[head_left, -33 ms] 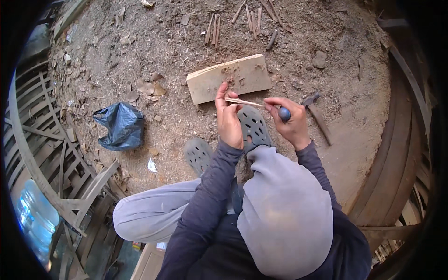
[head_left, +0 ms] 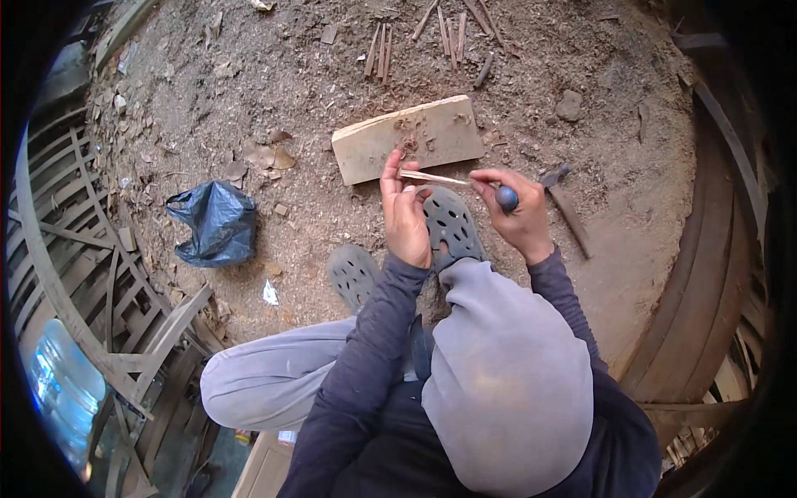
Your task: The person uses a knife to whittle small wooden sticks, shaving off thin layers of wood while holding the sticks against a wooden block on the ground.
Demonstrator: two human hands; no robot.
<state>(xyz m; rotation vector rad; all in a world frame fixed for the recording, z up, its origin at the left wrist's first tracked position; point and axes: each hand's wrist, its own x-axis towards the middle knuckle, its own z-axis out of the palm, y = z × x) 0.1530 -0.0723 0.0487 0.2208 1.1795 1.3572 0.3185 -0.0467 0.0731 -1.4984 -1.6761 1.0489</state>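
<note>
A thin, pale reddish wooden stick (head_left: 435,177) spans the gap between my hands, above the near edge of a wooden board. My left hand (head_left: 405,214) has its fingers around the stick's left end, index finger pointing away from me. With thumb and forefinger, my right hand (head_left: 519,213) pinches the right end. The same hand keeps a tool with a round blue handle end (head_left: 506,198) in its palm; the tool's other end is hidden. Curled shavings (head_left: 408,143) lie on the board (head_left: 369,158), just beyond my left fingertips.
A hammer (head_left: 571,220) lies right of my right hand. Several thin sticks (head_left: 451,40) and a short dark rod (head_left: 483,71) lie beyond the board. A dark blue plastic bag (head_left: 214,226) sits at left. My grey clogs (head_left: 452,222) are below the hands. Curved wooden slats (head_left: 62,216) border the left.
The stick has turned slightly between my fingers and looks narrower. My left fingers and thumb have shifted a little; the right hand has barely moved.
</note>
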